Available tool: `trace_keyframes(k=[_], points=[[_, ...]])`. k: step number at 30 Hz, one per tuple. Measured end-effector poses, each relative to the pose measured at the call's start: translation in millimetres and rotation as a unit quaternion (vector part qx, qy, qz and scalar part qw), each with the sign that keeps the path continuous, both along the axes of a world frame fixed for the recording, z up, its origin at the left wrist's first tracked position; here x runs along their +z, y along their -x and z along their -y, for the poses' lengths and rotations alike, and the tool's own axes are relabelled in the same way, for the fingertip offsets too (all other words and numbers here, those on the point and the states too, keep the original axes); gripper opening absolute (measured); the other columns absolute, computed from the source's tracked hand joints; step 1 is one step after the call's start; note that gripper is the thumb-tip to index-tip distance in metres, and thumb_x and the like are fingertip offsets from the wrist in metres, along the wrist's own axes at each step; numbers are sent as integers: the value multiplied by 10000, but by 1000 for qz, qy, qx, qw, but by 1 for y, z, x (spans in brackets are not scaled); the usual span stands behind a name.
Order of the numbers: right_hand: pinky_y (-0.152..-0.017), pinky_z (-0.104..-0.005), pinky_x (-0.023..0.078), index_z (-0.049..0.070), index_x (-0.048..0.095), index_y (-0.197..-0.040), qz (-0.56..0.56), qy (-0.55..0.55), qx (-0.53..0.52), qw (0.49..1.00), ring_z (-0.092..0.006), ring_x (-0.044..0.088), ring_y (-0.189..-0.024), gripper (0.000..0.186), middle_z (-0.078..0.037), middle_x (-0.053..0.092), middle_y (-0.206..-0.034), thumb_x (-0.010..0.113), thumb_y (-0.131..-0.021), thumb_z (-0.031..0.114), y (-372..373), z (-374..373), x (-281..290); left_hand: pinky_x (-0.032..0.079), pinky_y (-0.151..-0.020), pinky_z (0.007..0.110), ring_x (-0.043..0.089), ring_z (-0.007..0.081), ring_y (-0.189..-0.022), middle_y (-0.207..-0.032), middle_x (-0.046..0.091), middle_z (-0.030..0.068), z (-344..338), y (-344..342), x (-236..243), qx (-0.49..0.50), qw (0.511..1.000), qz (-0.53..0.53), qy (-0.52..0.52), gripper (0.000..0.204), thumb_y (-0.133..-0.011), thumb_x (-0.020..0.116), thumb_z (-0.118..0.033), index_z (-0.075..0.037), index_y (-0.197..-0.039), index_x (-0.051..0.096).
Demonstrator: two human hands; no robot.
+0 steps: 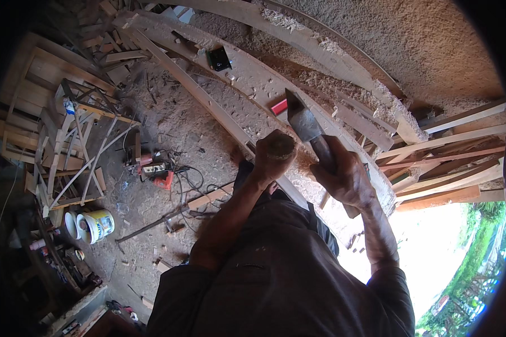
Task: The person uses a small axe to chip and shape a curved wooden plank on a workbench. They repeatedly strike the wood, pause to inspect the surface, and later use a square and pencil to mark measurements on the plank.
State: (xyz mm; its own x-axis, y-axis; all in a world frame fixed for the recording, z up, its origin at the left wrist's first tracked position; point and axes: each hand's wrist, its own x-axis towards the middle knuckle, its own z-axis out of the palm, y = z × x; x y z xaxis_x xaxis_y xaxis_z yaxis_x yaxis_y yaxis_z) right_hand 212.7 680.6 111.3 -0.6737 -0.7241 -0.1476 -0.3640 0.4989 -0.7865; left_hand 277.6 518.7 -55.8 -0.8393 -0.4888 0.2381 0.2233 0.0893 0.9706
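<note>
My left hand (pixel 270 160) is wrapped round the upright wooden handle of a chisel (pixel 281 146), its round butt facing up; the fist hides the blade. Below that fist runs a long, narrow wooden beam (pixel 216 109) with a dark slot beside the hand. In my right hand (pixel 348 177) is a hatchet (pixel 305 119), gripped by its handle. Its broad metal head points away from me, raised to the right of the chisel and apart from it. A red rectangular block (pixel 278 106) lies on the wide plank beyond.
Wood chips cover the wide curved plank (pixel 258 76), where a small black object (pixel 218 58) lies. On the left floor are a red power tool (pixel 164 180), tangled cords, a white bucket (pixel 98 224) and a wooden frame (pixel 76 151). Boards (pixel 450 163) are stacked at right.
</note>
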Motion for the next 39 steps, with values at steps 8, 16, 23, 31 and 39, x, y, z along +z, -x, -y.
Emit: trace_keyframes(k=[8,16,23,31,39], points=[[-522,-466,577,2,430,-1247,-230,93,26,968,-320,712,-620,374,-210,699,-838,584,-905,11,12,14,36,548,-728,327,693,162,-847,-956,722,89,13,-1,-21,-26,990,63,126,260,-843,779,-74,-15,-1066,661],[-696,-484,553,19,491,-1278,-40,-41,74,996,-353,714,-778,438,-206,678,-805,651,-882,116,20,-1,-57,529,-727,322,651,156,-816,-911,665,40,20,-13,-15,27,998,13,50,252,-829,797,-27,-34,-1004,616],[-603,-395,495,14,520,-1224,103,-39,-78,991,-227,618,-622,478,-117,579,-698,717,-927,333,11,-14,-82,458,-548,277,559,104,-590,-738,591,-8,45,3,43,32,987,-92,128,159,-898,691,16,-69,-883,559],[-489,-255,438,-8,517,-1293,306,103,-164,932,-107,537,-546,572,-31,539,-701,537,-1024,496,14,5,-95,457,-480,299,566,149,-552,-712,584,54,115,27,14,161,961,-56,-218,126,-894,719,-19,-37,-900,594],[-621,-287,549,-1,495,-1230,346,74,-87,931,-131,653,-695,505,-61,609,-788,784,-851,167,49,45,-65,463,-458,303,545,130,-497,-633,558,28,139,36,-26,169,955,-22,-243,179,-885,721,-11,-49,-788,575]])
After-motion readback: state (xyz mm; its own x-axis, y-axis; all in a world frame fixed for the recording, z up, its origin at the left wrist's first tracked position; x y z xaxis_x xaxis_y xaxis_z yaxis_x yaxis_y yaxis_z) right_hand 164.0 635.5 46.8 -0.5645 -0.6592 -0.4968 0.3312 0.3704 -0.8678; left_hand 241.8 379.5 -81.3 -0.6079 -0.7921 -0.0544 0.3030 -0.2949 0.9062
